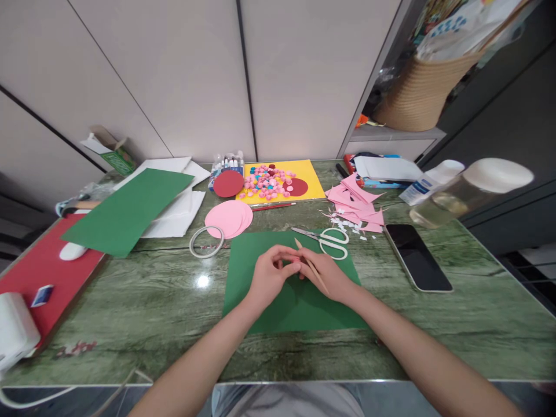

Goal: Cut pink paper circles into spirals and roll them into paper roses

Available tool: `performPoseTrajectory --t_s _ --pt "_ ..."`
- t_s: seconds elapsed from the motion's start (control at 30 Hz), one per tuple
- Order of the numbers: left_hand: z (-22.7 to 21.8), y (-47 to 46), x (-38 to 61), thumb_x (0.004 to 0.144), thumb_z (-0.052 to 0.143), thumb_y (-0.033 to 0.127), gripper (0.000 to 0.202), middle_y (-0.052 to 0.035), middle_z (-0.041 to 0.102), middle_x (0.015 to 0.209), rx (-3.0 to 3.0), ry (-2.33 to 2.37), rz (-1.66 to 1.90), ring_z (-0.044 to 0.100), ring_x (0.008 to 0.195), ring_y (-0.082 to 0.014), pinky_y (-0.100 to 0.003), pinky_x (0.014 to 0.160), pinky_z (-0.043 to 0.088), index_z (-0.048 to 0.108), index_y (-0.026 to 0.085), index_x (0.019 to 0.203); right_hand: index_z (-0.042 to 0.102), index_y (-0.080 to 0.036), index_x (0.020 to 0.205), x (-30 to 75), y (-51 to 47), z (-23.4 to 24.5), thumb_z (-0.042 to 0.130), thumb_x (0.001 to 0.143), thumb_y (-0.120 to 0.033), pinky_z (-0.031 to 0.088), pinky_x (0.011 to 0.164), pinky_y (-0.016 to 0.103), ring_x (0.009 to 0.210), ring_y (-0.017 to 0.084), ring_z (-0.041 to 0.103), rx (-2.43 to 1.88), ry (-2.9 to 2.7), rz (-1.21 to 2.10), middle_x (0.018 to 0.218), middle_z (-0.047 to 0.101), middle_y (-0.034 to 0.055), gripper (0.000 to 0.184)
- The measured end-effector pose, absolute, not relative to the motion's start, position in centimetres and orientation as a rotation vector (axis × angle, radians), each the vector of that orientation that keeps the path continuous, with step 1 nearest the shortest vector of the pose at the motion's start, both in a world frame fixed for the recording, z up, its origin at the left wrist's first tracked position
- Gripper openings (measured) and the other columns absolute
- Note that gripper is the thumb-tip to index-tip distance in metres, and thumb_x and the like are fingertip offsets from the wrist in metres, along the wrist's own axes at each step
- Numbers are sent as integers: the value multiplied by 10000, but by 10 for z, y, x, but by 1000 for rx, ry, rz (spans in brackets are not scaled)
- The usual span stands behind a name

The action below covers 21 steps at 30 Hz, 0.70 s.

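Observation:
My left hand point(271, 277) and my right hand point(332, 277) meet over a green sheet of paper point(256, 315). Their fingertips are closed together around a small pink piece point(297, 260), mostly hidden, so its shape cannot be made out. A slim, pointed wooden stick point(313, 269) lies slantwise in my right hand, its tip toward the back. Just beyond that hand, white-handled scissors point(333, 243) rest partly on the sheet. Pink paper circles point(226, 218) and a roll of tape point(207, 242) lie at the back left of it.
Behind are a yellow sheet point(310, 174) bearing many small pink and blue pieces, a red disc point(228, 183) and pink paper scraps point(354, 202). To the right stand a phone point(417, 258) and bottle point(469, 194). Leftward lie another green sheet point(130, 211) and a red board point(52, 272).

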State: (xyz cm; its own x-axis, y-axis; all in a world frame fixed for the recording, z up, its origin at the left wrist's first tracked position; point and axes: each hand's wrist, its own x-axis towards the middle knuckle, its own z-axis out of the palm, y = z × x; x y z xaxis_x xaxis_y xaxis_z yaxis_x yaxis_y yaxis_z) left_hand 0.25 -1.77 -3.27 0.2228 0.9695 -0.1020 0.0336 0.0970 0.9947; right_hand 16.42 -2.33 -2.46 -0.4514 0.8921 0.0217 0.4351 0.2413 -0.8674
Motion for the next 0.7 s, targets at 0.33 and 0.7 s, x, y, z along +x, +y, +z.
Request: performPoseTrajectory --t_s 0.33,0.7 --pt "-29 -18 5 661 706 284 362 -42 666 808 1080 1051 954 606 709 -135 -253 672 456 541 160 959 512 -189 885 166 -22 -25 375 916 -375 403 591 213 609 123 574 -1215 -1978 1146 670 575 -5 233" --pt "-28 -21 8 729 638 296 210 -48 666 816 1014 942 1029 610 725 -145 -284 724 481 632 140 870 534 -190 949 165 -20 -26 386 912 -378 425 598 222 615 129 595 -1232 -1923 1136 671 599 -5 242"
